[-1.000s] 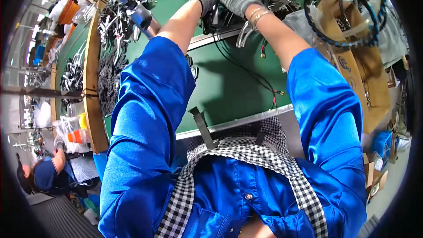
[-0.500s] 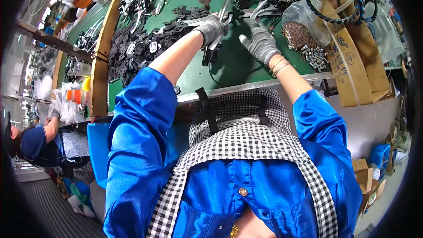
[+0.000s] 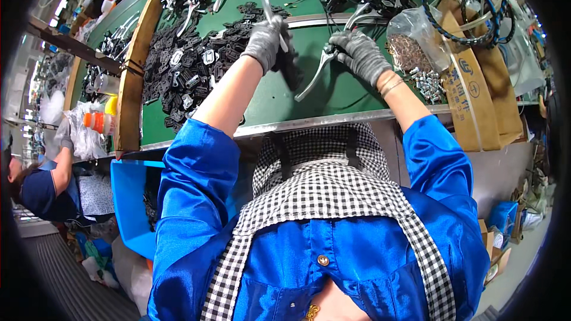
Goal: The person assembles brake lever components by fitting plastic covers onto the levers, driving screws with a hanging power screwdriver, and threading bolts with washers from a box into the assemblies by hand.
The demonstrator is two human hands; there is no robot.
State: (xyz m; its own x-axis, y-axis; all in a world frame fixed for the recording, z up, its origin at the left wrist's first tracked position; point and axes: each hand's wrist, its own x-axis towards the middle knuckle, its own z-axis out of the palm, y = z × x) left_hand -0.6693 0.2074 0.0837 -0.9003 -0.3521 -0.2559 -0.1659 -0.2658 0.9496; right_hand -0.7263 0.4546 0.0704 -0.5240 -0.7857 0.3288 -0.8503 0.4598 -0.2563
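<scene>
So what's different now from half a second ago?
The left hand moved left, toward the black parts, and still holds a silver lever. The right hand has taken hold of a second silver lever. The power tool that was above the left hand is out of view. The black parts, bag of brown pieces and small metal parts stayed put.
</scene>
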